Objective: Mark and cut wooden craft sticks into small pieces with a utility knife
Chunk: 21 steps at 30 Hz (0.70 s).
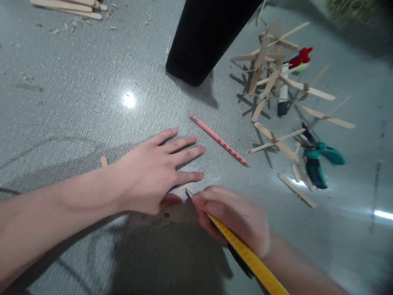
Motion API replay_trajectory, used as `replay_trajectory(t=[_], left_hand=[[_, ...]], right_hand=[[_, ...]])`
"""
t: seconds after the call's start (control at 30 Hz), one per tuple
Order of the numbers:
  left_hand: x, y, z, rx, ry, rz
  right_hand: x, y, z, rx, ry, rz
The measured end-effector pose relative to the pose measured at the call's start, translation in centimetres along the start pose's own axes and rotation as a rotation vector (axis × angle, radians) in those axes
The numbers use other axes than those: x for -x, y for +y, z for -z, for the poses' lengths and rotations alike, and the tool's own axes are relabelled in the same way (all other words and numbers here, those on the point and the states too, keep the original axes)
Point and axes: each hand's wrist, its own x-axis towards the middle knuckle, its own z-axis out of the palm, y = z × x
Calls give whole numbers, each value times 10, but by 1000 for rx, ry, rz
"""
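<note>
My left hand lies flat on the table with its fingers spread, pressing down. The rounded end of a wooden craft stick pokes out beyond my left wrist. Between my left thumb and index finger shows a small pale piece, mostly hidden by the hand; I cannot make out its whole shape. My right hand is closed around a yellow utility knife. Its thin pointed blade meets the pale piece just beside my left fingers.
A pink pencil lies ahead of my hands. To the right are craft-stick assemblies, a marker and green-handled pliers. A black box-like object stands at the top. Loose craft sticks and wood chips lie top left.
</note>
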Motion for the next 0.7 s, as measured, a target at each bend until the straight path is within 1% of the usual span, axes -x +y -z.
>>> replay_trajectory(t=[0.13,0.2,0.27,0.33,0.53,0.7], left_hand=[[0,0,1,-7,-6,6],[0,1,1,-9,-10,5],[-1,0,0,-14,-8,-1],[-1,0,0,-22,-2,-5],[0,-1,-2,-30,20,-13],[0,-1,-2,-27,24,-15]], right_hand=[[0,3,0,58,21,75],[-1,5,-1,98,64,172],[-1,7,0,141,109,306],[-2,9,0,182,130,390],[-2,12,0,277,135,411],[-2,10,-1,301,121,433]])
